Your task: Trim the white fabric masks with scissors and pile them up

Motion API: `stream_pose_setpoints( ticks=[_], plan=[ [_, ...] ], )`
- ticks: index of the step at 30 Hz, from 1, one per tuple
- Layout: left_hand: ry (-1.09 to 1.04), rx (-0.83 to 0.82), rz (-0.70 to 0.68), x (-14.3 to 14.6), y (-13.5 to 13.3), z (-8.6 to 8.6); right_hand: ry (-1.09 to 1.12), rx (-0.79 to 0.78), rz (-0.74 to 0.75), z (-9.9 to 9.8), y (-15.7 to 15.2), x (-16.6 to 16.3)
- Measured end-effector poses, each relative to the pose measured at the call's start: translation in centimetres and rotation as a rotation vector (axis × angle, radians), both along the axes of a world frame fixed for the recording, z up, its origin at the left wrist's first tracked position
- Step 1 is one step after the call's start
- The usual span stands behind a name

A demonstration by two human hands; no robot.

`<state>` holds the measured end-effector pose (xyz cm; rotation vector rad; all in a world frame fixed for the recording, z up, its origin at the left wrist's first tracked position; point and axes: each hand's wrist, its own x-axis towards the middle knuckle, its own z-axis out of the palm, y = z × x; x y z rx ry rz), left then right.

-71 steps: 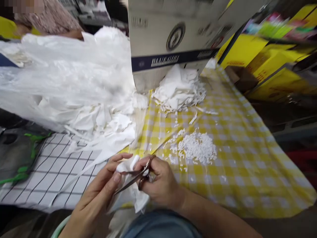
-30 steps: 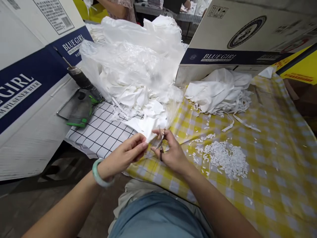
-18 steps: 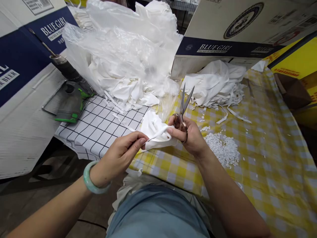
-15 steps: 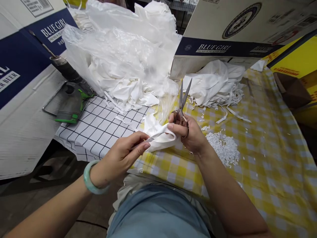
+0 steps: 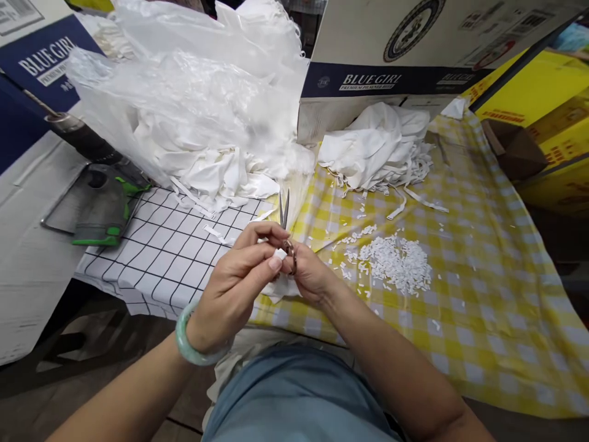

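My left hand (image 5: 243, 270), with a pale green bangle (image 5: 191, 344) at the wrist, pinches the end of a white fabric piece (image 5: 279, 253). Most of that piece is hidden behind my fingers, and a part of it shows below them on the table. Touching it from the right, my right hand (image 5: 308, 270) has its fingers through the handles of the scissors (image 5: 284, 212), whose blades point away from me and stand slightly apart. To the right of my hands lies a heap of small white clippings (image 5: 396, 264).
A large pile of white fabric under clear plastic (image 5: 207, 104) stands behind my hands. A smaller white fabric pile (image 5: 372, 147) lies by a Blue Girl carton (image 5: 391, 80). At left are a power drill (image 5: 99, 202) and another carton (image 5: 37, 61). A yellow checked cloth (image 5: 483, 319) covers the table.
Both hands have come together, the right moving left and the scissor blades closing partway. The white loop held open between them is now bunched in my left fingers. The view has shifted right.
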<state>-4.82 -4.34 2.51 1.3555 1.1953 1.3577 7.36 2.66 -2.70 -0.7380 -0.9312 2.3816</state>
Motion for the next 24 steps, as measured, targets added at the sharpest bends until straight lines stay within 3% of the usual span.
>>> stream_pose_setpoints(
  ticks=[2, 5, 8, 11, 16, 24],
  plan=[
    [-0.216, -0.09, -0.002, 1.0, 0.5, -0.9, -0.08, 0.067, -0.071, -0.4, -0.7, 1.1],
    [-0.378, -0.196, 0.026, 2.5, 0.9, -2.2, -0.426, 0.427, -0.204, 0.2, -1.1, 4.6],
    [-0.289, -0.237, 0.022, 4.0, 0.9, -3.3, -0.823, 0.871, -0.22, 1.3, -1.6, 8.3],
    [-0.154, -0.252, -0.014, 5.3, 0.8, -4.4, -0.988, 1.115, -0.117, 2.0, -2.8, 10.6],
    [-0.111, -0.2, -0.081, 6.3, 0.6, -5.6, -1.019, 1.134, -0.045, 1.8, -3.8, 11.9],
    [-0.069, -0.154, -0.099, 6.6, 0.8, -5.8, -0.969, 1.072, 0.015, 1.9, -3.5, 12.5]
  ],
)
